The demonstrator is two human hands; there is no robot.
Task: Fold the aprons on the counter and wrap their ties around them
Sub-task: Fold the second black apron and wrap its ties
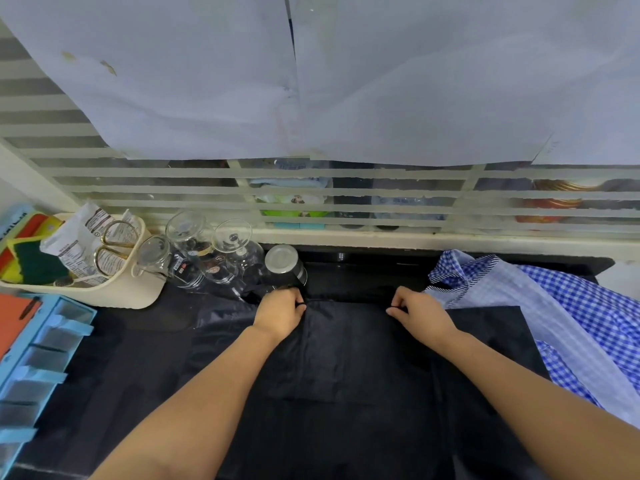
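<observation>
Black apron (346, 358) spread flat on the dark counter (114, 358), left hand (278, 315) and right hand (420, 315) both pinching its far edge, and one careless tug could topple those upturned glasses (228, 258) just beside it.

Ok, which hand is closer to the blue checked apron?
Right. The right hand lies beside the blue checked apron; the left hand is farther off, by the glasses.
</observation>
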